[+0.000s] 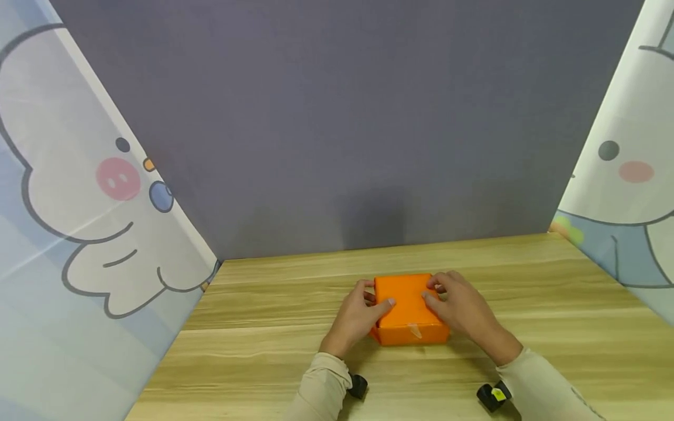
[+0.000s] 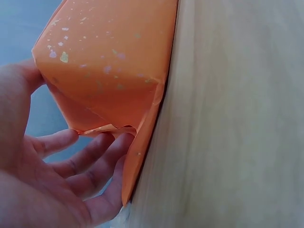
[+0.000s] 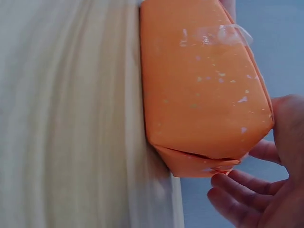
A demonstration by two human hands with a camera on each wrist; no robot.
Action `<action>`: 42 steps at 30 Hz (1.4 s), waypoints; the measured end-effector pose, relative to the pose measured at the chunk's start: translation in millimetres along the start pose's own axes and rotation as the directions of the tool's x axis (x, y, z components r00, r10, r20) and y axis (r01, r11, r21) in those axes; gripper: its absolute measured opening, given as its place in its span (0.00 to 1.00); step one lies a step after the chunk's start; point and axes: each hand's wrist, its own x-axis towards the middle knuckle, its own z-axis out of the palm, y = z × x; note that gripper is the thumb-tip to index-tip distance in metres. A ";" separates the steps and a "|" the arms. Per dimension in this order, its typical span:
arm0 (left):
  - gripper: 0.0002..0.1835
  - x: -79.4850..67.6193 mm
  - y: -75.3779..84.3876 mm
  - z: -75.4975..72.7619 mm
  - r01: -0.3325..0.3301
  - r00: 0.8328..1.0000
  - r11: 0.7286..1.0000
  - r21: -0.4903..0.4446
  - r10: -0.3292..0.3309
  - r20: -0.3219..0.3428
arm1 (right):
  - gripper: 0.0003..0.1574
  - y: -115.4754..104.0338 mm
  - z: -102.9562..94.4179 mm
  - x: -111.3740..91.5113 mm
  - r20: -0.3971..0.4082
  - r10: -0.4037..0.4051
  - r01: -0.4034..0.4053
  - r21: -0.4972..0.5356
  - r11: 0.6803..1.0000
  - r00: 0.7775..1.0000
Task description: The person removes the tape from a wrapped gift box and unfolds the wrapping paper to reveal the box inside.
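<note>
A box wrapped in orange paper [image 1: 404, 301] sits flat on the table, with a piece of clear tape [image 1: 415, 331] on its near side. At its left end my left hand [image 1: 354, 321] rests its thumb on the top, and its curled fingers hold the end paper. A loose paper flap [image 2: 137, 166] sticks out there in the left wrist view. My right hand [image 1: 463, 307] grips the right end, thumb on top and fingertips at the folded paper [image 3: 194, 164]. The far side of the box is hidden in the head view.
The wood-grain table [image 1: 263, 327] runs back to a grey panel [image 1: 342, 128]. Cartoon-printed sheets [image 1: 79, 193] hang on both sides. A black wrist device [image 1: 358, 386] is by the left sleeve, and another black device [image 1: 492, 396] by the right.
</note>
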 end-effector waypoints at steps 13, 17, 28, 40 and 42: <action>0.35 -0.5 -0.2 -0.7 0.002 1.000 1.000 0.013 -0.002 0.005 | 0.06 -2.3 4.0 -4.2 -0.143 -0.119 0.112 -0.058 0.992 0.983; 0.35 -1.7 -1.2 -0.3 0.007 1.000 1.000 0.015 -0.007 0.009 | 0.06 -1.1 3.9 -4.7 -0.126 -0.086 0.087 0.002 0.996 0.988; 0.36 -2.5 -3.4 -1.2 0.007 1.000 1.000 -0.006 -0.007 0.009 | 0.08 5.2 2.2 -2.9 -0.062 0.087 -0.072 0.218 0.973 0.994; 0.35 -0.5 -2.8 -1.1 -0.004 1.000 1.000 0.005 0.004 -0.004 | 0.12 11.3 -4.7 -3.3 0.063 0.210 -0.216 0.434 0.875 0.976; 0.35 -0.3 -3.1 -1.0 -0.002 1.000 1.000 0.005 0.002 -0.003 | 0.12 12.9 -5.3 -2.8 0.080 0.220 -0.231 0.483 0.844 0.972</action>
